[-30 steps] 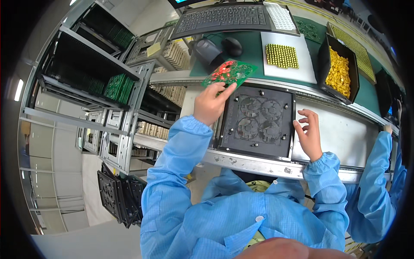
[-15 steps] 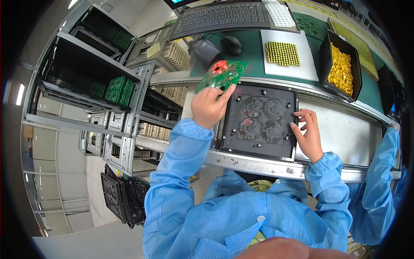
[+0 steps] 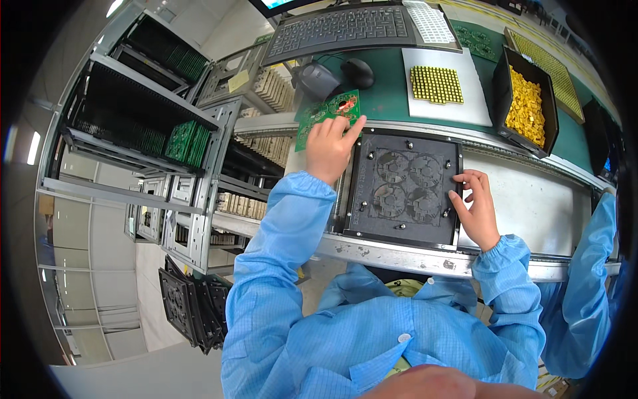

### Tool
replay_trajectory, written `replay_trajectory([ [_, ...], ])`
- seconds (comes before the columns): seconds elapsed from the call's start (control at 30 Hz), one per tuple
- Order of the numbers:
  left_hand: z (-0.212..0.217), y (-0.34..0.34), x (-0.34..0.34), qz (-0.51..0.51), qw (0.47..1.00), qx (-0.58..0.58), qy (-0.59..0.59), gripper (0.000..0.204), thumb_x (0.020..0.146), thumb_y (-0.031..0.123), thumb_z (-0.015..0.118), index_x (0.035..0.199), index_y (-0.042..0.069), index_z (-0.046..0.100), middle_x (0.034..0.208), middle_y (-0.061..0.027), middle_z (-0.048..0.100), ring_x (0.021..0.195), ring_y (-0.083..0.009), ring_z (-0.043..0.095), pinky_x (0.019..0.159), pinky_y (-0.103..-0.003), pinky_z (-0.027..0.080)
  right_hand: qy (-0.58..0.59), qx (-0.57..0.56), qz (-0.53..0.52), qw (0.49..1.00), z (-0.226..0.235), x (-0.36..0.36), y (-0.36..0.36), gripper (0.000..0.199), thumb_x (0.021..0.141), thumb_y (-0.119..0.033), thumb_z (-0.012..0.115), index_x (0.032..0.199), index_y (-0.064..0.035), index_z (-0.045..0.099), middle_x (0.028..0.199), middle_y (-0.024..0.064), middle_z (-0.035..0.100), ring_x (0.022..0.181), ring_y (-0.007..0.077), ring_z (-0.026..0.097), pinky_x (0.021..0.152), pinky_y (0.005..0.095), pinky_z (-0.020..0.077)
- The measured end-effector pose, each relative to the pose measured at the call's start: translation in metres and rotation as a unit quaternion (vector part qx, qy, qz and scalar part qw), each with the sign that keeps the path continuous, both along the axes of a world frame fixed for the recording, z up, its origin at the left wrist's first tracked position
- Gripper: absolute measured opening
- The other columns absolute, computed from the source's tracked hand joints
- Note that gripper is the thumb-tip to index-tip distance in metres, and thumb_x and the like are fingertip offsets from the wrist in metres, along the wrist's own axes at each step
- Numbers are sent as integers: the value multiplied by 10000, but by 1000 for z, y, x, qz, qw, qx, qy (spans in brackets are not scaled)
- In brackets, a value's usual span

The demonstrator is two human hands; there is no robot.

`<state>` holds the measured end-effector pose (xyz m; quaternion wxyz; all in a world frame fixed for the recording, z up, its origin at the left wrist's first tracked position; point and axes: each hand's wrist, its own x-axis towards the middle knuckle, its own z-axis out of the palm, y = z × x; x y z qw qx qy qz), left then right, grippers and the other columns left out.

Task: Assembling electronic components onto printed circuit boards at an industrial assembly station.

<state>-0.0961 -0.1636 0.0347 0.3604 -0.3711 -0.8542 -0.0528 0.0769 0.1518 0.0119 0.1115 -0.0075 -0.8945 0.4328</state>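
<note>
My left hand (image 3: 329, 149) grips the near edge of a green circuit board panel (image 3: 347, 104), fingers closed on it. The panel is raised left of a black fixture, and a red light spot falls on it. Just beyond sits a grey scanner (image 3: 317, 80) with its front toward the board. The square black fixture (image 3: 407, 188) lies on the rails, with round recesses in its plate and several small metal posts. At its right rim rests my right hand (image 3: 476, 207), fingers loosely bent and apart, fingertips touching the frame.
On the green mat are a mouse (image 3: 357, 72), a keyboard (image 3: 339, 32), a yellow-topped block of small parts (image 3: 436, 85) on white sheet, and a black bin (image 3: 500, 100) of yellow pieces. Racks with boards (image 3: 188, 143) stand left. Another person's sleeve (image 3: 585, 266) is at right.
My left hand has shifted the circuit board slightly left and turned it, bringing it nearer the scanner. My right hand stays at the fixture's rim.
</note>
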Motion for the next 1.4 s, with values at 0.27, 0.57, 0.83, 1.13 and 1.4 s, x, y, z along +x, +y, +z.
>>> replay_trajectory([
  [0.27,3,12,-10,38,998,40,-25,535,761,30,709,1270,189,735,952,3,565,890,-221,580,762,-383,468,3,0,-1,1000,1,2,3,314,908,-78,738,1199,-66,619,1299,110,520,1019,221,603,789,319,506],
  [0.57,31,31,80,-231,970,56,47,318,797,144,725,1107,191,779,921,47,656,928,-116,677,815,-319,481,-22,-304,6,952,12,-14,4,426,1070,-220,567,1464,-63,534,1059,22,639,926,94,565,767,246,461],
  [0.83,-7,-2,21,-135,976,172,-17,170,745,60,785,752,98,619,826,-41,652,784,-267,681,638,-396,538,-99,-380,83,916,23,-36,-16,512,1069,-252,587,1525,-49,471,1121,45,740,820,52,601,668,202,463],
  [1.13,-15,-21,-12,-35,983,177,-36,189,743,-48,750,837,99,677,869,-49,669,839,-265,686,690,-386,558,-95,-291,114,945,11,-24,-18,369,1047,-166,612,1389,-38,563,1019,2,693,855,47,600,740,202,486],
  [1.4,-13,-22,-13,-46,983,176,-35,191,743,-50,748,831,99,667,872,-50,669,833,-268,685,689,-390,557,-103,-258,115,954,12,-24,-18,298,1029,-120,637,1306,-13,612,982,-10,672,867,51,612,781,222,513],
])
